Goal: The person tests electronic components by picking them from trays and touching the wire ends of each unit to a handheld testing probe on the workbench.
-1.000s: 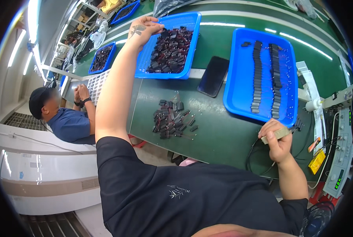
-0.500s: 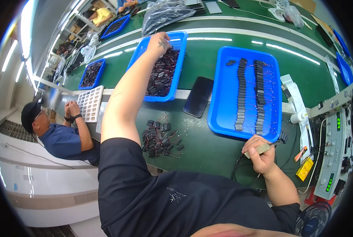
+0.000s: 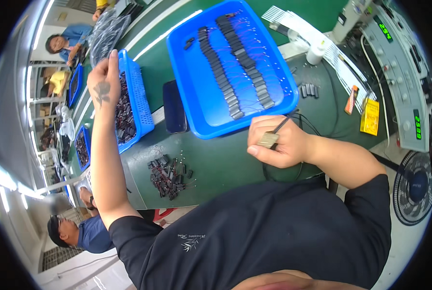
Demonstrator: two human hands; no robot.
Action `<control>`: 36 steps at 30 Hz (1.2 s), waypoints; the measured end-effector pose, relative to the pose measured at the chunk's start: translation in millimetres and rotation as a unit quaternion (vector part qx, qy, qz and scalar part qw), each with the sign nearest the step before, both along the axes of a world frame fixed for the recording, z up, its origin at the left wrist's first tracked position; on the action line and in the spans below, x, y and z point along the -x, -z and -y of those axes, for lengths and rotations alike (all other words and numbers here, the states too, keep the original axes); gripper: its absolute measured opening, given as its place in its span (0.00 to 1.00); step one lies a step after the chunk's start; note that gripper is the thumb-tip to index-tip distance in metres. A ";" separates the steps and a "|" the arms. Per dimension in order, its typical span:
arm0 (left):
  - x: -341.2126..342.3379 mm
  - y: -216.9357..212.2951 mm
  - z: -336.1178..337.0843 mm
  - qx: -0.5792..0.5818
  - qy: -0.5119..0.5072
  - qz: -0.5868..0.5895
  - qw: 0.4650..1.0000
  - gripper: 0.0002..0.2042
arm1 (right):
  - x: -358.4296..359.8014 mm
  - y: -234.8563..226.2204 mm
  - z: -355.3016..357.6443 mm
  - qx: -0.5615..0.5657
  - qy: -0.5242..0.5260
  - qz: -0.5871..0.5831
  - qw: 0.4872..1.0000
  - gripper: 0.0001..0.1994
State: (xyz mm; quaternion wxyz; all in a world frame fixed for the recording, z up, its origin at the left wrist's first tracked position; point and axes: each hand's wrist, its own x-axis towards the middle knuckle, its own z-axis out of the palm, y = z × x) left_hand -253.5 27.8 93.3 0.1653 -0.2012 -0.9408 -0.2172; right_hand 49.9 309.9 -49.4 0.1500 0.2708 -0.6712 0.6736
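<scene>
My left hand point(image 3: 104, 82) is at the far left part of a blue perforated basket point(image 3: 141, 99), thumb straight and fingers curled. Whatever the fingers hold is hidden. Many small black wired components point(image 3: 125, 113) fill the basket. In my right hand point(image 3: 281, 142), closed, is a small beige block point(image 3: 268, 140) with a black cable running from it. This hand is by the near edge of a blue tray point(image 3: 204, 108). Two long rows of black wired components point(image 3: 220, 72) lie in the tray, with a few loose ones at upper left. A loose pile of similar components point(image 3: 168, 176) lies on the green table.
A black phone point(image 3: 175, 107) lies between basket and tray. To the right are a white bottle point(image 3: 315, 53), a yellow box point(image 3: 370, 117), an orange-and-black item point(image 3: 351, 99) and a grey instrument point(image 3: 400, 72) with green displays. A fan point(image 3: 417, 187) stands lower right. Co-workers point(image 3: 75, 234) sit at left.
The view has swung, shifting the whole scene. My left hand has moved from over the basket's contents to its far left part. My right hand keeps the beige block.
</scene>
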 end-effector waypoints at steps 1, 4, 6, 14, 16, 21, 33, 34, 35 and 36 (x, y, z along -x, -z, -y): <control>-24.3 3.7 -14.2 -0.032 0.015 0.042 0.998 0.27 | -2.4 -0.8 0.0 0.000 0.007 0.004 1.000 0.05; -69.9 29.4 -42.9 -0.111 0.087 0.167 0.976 0.24 | -7.0 -3.6 1.0 -0.054 -0.020 -0.024 0.998 0.05; -91.2 50.9 -65.3 -0.159 0.142 0.231 0.949 0.11 | -9.3 -3.9 2.4 -0.071 -0.025 -0.034 0.997 0.05; -124.4 105.6 -149.0 -0.054 0.264 0.172 0.948 0.19 | -12.0 8.1 5.8 -0.080 -0.008 -0.021 0.997 0.14; -125.5 109.0 -162.2 -0.018 0.258 0.155 0.953 0.20 | -12.5 7.9 5.0 -0.081 0.008 -0.023 0.996 0.17; -117.7 123.9 -176.3 0.018 0.267 0.097 0.959 0.23 | -13.4 6.5 4.3 -0.086 0.025 -0.040 0.995 0.20; -111.0 121.5 -191.1 0.100 0.239 0.093 0.961 0.27 | -13.8 9.8 3.3 -0.118 0.021 -0.064 0.991 0.11; -109.2 122.1 -191.6 0.099 0.239 0.100 0.961 0.26 | -13.6 9.4 3.2 -0.119 0.023 -0.068 0.990 0.11; -107.4 122.3 -192.5 0.097 0.240 0.107 0.960 0.26 | -13.3 9.0 2.9 -0.119 0.024 -0.071 0.990 0.12; -106.6 123.1 -192.7 0.099 0.241 0.108 0.960 0.26 | -13.7 8.8 3.1 -0.117 0.025 -0.070 0.990 0.12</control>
